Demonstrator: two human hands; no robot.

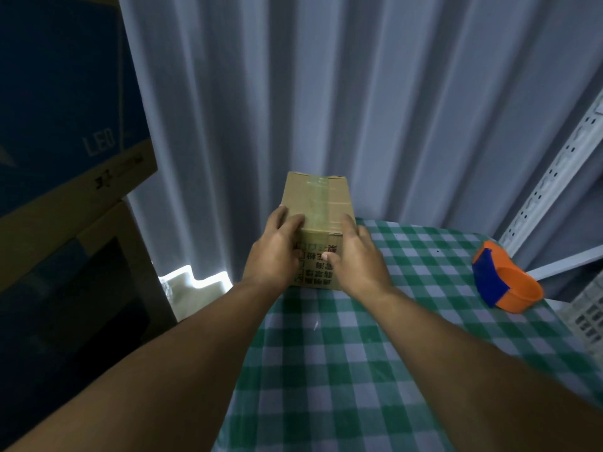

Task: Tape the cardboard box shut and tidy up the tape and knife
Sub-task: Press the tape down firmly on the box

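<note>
The cardboard box (318,223) is held at the far left corner of the checked tablecloth (375,337), with its far end reaching out past the table edge; a strip of clear tape is seen running along its top and down the near face. It is gripped from both sides: the left hand (277,252) is closed around the box's left edge with fingers laid over the top, and the right hand (355,256) is pressed against the right edge, thumb on the printed face. If the grip were loosened here, the box could probably be tipped off the table edge behind it, since little of it seems supported. The tape end could also be left lifted if it is not rubbed down. The tape dispenser (505,282) is seen well to the right of the box, near the table's right edge. No knife can be found in view. The box's underside and far face are hidden, so the seal there cannot be judged.
</note>
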